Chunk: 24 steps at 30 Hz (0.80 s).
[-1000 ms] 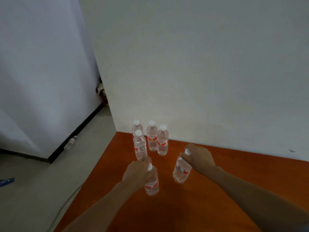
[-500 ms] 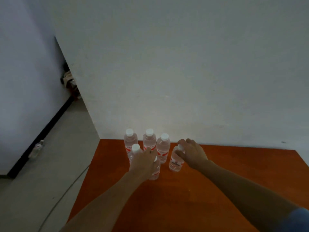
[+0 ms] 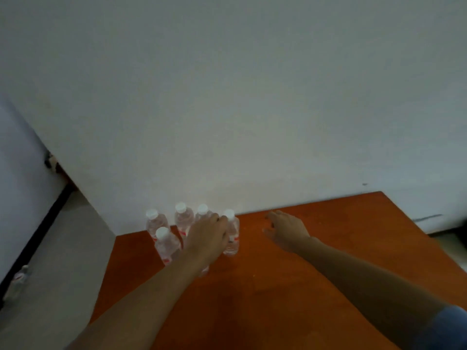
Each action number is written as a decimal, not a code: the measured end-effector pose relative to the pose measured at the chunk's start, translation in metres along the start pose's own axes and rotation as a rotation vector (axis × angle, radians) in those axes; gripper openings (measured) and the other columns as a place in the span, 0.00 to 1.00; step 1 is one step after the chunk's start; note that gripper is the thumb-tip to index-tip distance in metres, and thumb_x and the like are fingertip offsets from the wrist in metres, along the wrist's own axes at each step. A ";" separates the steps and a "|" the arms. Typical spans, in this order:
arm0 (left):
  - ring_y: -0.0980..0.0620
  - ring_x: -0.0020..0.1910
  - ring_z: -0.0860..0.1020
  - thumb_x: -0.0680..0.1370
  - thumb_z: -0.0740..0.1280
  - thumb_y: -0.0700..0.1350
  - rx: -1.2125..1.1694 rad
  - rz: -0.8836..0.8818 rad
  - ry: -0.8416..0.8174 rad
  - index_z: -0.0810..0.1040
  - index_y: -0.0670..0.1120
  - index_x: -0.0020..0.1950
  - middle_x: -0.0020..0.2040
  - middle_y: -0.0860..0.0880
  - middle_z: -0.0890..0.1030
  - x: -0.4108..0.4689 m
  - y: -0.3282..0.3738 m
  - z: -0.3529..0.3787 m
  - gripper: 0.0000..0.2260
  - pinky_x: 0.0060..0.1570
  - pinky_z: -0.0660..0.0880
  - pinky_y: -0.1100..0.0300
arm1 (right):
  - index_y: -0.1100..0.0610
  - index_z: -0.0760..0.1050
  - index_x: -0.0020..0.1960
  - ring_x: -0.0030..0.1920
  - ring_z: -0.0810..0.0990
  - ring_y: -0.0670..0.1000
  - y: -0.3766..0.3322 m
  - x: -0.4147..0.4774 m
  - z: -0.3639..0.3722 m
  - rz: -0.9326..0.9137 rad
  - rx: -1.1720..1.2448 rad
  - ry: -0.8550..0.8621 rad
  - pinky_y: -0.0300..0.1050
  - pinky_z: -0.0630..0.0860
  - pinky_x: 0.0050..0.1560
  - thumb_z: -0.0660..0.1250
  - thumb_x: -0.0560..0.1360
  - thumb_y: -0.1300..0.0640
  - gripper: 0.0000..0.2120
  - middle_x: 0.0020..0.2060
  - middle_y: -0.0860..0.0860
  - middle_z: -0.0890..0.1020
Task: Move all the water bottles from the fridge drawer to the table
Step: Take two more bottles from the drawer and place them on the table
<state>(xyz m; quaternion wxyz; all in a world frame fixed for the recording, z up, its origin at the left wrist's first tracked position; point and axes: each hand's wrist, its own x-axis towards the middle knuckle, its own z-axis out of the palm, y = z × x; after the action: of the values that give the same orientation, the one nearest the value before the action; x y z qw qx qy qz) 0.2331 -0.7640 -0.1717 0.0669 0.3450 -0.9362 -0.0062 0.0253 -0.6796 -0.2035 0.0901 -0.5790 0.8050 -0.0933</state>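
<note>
From the head view I saw the water bottles (image 3: 185,221) standing upright in a tight cluster at the far left corner of the table (image 3: 278,286), close to the wall (image 3: 227,97) and not far from the table's left edge. One bottle (image 3: 165,245) stood nearest that edge; another (image 3: 232,233) marked the cluster's right side. The left hand (image 3: 208,237) lay over a bottle that showed only as a base below the wrist; I could not tell whether its fingers were closed on it. The right hand (image 3: 285,229) hovered low over bare wood well right of the cluster, fingers spread and holding nothing. The tabletop to the right and toward me was open. A grey floor (image 3: 63,261) dropped away past the left edge. The frame was soft with blur.
</note>
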 end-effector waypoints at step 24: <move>0.46 0.42 0.78 0.79 0.58 0.51 -0.023 1.151 -0.139 0.73 0.46 0.53 0.47 0.48 0.76 -0.059 0.700 0.046 0.10 0.42 0.76 0.52 | 0.48 0.75 0.59 0.52 0.78 0.52 0.422 -0.634 -0.108 1.136 0.001 0.306 0.44 0.72 0.49 0.63 0.75 0.44 0.15 0.55 0.48 0.80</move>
<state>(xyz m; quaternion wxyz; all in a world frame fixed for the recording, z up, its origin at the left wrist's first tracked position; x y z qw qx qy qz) -0.1803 -0.1942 -0.1843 0.0015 -0.2215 -0.9752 -0.0017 -0.1890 0.0587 -0.1833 0.0089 -0.0368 0.9928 -0.1134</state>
